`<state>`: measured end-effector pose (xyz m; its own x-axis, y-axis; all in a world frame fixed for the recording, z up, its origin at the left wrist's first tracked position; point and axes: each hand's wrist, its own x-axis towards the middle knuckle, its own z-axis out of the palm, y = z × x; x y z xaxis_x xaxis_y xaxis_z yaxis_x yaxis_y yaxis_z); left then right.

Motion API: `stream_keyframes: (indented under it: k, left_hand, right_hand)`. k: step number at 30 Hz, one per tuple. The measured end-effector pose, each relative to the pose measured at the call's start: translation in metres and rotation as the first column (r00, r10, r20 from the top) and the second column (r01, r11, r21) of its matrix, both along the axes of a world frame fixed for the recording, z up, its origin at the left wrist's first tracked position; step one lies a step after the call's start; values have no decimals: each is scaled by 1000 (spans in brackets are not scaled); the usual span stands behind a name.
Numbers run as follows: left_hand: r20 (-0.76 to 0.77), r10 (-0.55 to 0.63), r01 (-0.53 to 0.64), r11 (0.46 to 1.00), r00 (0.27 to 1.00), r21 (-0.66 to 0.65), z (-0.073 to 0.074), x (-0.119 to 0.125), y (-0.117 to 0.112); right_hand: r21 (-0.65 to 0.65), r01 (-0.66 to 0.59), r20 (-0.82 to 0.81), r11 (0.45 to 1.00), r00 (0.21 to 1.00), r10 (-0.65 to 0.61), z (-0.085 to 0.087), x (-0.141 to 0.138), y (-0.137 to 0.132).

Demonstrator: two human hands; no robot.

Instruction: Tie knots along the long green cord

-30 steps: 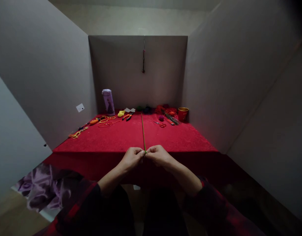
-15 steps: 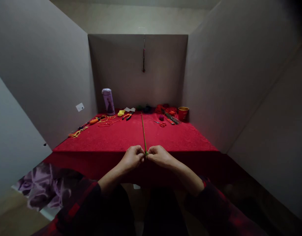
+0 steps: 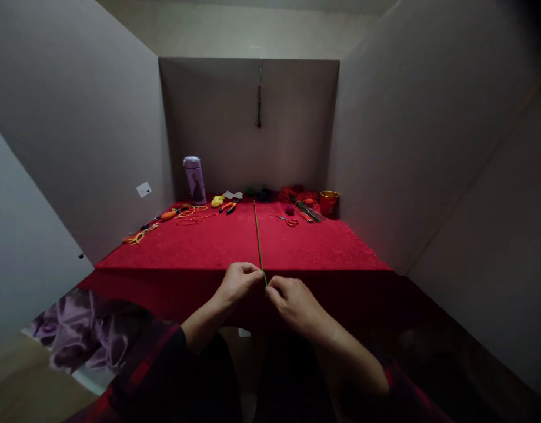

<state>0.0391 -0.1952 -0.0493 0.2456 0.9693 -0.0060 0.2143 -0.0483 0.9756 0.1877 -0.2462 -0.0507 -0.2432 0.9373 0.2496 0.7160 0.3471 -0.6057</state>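
Observation:
A long thin green stick (image 3: 257, 238) runs from the table's near edge away toward the back, held up at its near end. My left hand (image 3: 240, 283) is closed and pinches the stick just at the table edge. My right hand (image 3: 292, 301) is closed too, pinching the very end of the stick a little lower and nearer to me. Both hands hover in front of the red cloth-covered table (image 3: 200, 247).
At the back of the table lie a purple flask (image 3: 194, 181), orange-handled pliers (image 3: 227, 207), small scissors (image 3: 289, 221), an orange cup (image 3: 328, 203), yellow and orange cords (image 3: 189, 215) and red and dark tufts. Grey partition walls stand on three sides. Purple fabric (image 3: 72, 329) lies at my left.
My right hand has slid down and toward me along the stick's end, apart from the left hand. The left hand stays almost in place.

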Motion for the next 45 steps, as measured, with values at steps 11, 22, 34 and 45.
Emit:
stream_keyframes:
  k: [11,22,34,45]
  left_hand:
    - [238,-41,84,981,971,-174,-2,-4,-3]
    - [6,-54,54,999,999,9,4,-15,-7]
    - [-665,238,195,839,708,508,-6,-14,-56]
    - [-138,56,-31,984,989,177,-3,-8,-13]
  right_hand:
    - [54,136,-148,989,981,-127,1,13,-3]
    - [-343,-132,-366,930,931,-2,5,-14,56]
    - [-419,-222,-513,880,858,-28,1,-16,47]
    - [-445,-264,-584,856,810,-54,1,-2,41]
